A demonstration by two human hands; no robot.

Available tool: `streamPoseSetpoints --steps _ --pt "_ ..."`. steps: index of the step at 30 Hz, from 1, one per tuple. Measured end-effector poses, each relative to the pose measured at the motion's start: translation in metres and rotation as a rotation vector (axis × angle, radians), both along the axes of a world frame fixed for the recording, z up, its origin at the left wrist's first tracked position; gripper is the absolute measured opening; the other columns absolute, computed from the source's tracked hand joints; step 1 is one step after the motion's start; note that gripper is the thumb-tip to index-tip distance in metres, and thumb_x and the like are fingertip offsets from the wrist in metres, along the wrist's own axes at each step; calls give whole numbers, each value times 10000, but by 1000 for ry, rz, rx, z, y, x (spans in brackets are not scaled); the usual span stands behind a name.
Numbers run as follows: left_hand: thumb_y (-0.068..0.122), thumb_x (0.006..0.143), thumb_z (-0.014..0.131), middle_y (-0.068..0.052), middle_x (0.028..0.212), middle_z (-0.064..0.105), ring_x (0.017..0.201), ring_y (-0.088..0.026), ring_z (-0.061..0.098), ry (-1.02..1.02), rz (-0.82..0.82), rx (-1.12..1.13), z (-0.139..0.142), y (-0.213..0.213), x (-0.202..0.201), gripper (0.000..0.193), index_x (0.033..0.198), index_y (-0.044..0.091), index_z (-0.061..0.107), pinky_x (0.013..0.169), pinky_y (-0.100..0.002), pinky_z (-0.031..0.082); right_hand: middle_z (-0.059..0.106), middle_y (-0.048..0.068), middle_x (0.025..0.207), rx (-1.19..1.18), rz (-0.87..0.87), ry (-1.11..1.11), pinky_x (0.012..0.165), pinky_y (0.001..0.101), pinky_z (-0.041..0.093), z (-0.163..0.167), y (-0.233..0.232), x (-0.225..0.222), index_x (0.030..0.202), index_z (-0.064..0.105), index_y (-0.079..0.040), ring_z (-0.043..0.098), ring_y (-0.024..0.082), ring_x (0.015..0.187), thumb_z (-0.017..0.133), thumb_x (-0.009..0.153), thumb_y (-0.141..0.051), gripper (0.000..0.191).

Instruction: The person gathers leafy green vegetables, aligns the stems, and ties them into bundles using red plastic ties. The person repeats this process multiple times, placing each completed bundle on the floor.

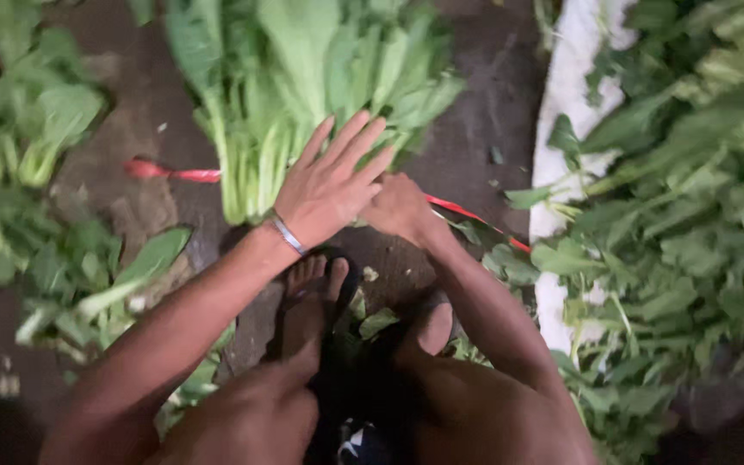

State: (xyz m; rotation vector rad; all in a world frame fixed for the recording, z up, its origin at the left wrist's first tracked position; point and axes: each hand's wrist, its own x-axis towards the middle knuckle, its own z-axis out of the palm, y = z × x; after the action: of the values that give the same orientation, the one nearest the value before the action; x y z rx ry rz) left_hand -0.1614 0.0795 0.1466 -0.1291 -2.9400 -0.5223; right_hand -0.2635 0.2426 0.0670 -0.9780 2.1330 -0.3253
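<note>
Leftward, well beyond the left hand (333, 185): loose greens (45, 129) strewn over the dirt ground (139, 77). Nearer, just left of its wrist: free end of a red strap (170, 172), flat and slack on the dirt. Ahead of its fingers and under them: bundle of leafy greens (303, 86), pale stems toward the body, leaves pointing away. Rests open on those stems, palm down, fingers stretched and close together, gripping nothing, only pressing down; metal bangle (288, 234) at the wrist.

Touching its thumb side, just to the right: right hand (402, 209), curled shut, seemingly around the red strap at the bundle's near edge; hidden behind the knuckles, so cannot tell for sure. Below both hands: sandalled feet (312, 297), planted close in. Right of the right hand: rest of the strap trailing off toward a white sack (561, 129), and beyond that a big heap of greens (691, 215).

Likely trouble, judged from this:
- With the far strap end loose and unheld, could slide out from under the stems on any tug from the right.
- With only a flat palm on top, could roll or fan apart at the stem ends.
- With too hard a press or pull, could snap stalks and bruise leaves.
- With scraps so near, could trap stray leaves and dirt in the strap.
</note>
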Motion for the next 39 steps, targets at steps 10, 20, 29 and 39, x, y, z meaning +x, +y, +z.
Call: streamPoseSetpoints --steps 10,20,29,39 --pt "433 971 591 -138 1623 377 1498 -330 308 -113 -187 -63 -5 -1 -25 602 1507 171 510 1198 -606 234 507 358 1491 -595 -160 93 960 513 498 -24 9 19 1542 314 -12 570 531 1227 746 845 -331 880" --pt "587 973 372 -13 1656 301 1525 -214 263 -400 -299 -677 -34 6 -102 608 1474 271 510 1229 -525 141 689 184 1227 -571 -302 -233 877 428 577 -11 88 -62 1331 629 -44 717 325 1033 759 870 -526 680" --pt "638 918 469 -56 1611 359 1502 -281 289 -526 -278 -660 -12 49 -119 617 1391 255 568 1213 -548 179 435 303 1503 86 -1022 1097 1053 569 418 23 277 -253 1443 482 -164 440 470 1353 928 671 -327 906" --pt "588 878 526 -109 1594 358 1483 -328 292 -420 -365 -350 -14 90 -135 641 1410 239 606 1167 -625 191 661 194 1217 -80 -933 821 967 494 494 37 365 -182 1428 571 -102 627 388 1124 794 856 -120 614"
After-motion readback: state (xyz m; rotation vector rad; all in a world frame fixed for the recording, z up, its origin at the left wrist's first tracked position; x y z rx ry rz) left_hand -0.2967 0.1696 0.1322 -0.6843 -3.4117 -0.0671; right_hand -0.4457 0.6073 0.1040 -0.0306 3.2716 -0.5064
